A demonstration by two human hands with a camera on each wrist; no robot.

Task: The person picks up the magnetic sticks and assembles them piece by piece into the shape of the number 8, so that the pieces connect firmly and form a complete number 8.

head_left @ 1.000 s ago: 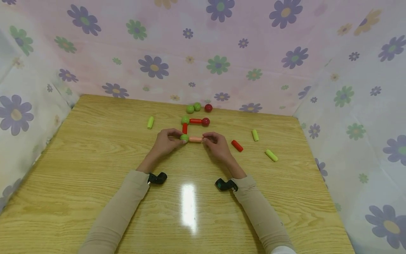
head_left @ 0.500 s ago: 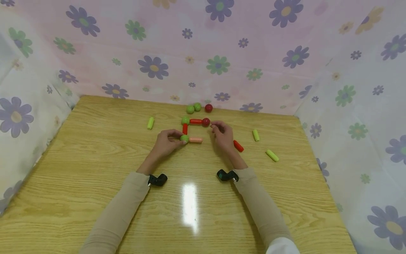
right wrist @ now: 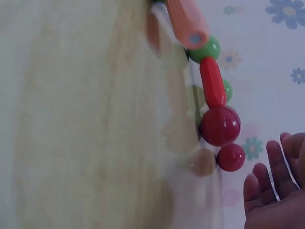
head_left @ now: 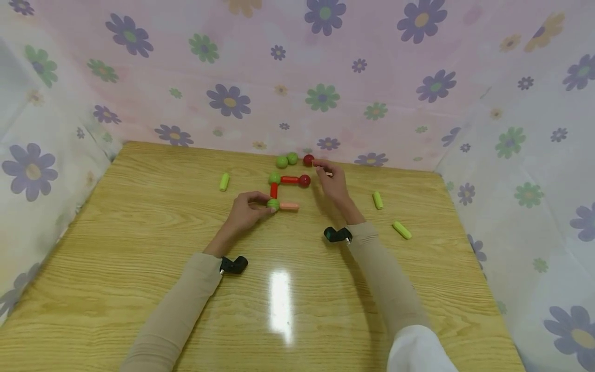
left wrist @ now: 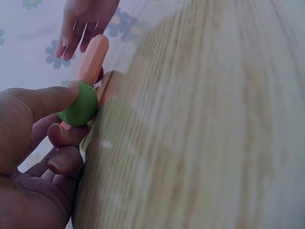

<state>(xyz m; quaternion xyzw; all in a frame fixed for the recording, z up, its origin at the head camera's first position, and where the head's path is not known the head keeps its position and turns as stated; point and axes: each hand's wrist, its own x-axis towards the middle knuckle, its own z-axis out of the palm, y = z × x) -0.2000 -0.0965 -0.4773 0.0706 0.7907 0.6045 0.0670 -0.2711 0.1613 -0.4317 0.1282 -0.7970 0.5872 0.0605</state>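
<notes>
My left hand (head_left: 248, 212) pinches a green ball (left wrist: 82, 106) between thumb and fingers, near the table surface. A peach-coloured rod (head_left: 289, 206) is attached to that ball and points right, its far end free. A red rod (head_left: 273, 190) links the ball to another green ball (head_left: 275, 178), from which a second red rod (head_left: 290, 180) runs to a dark red ball (head_left: 304, 180). My right hand (head_left: 333, 182) reaches beside a loose dark red ball (head_left: 309, 160) at the back. Its fingers (right wrist: 276, 167) are extended and hold nothing; the right wrist view shows a gap to that ball.
Two loose green balls (head_left: 282, 161) sit at the back, left of the loose red ball. Yellow-green rods lie at the left (head_left: 224, 182) and right (head_left: 378, 200), with another yellow-green rod (head_left: 402, 230) nearer me. A flowered cloth (head_left: 260, 124) rises behind the table (head_left: 186, 310).
My right hand has let go of the peach rod's end and moved back and right, toward the loose red ball. A loose red rod is now out of sight by the right arm. My left hand stays.
</notes>
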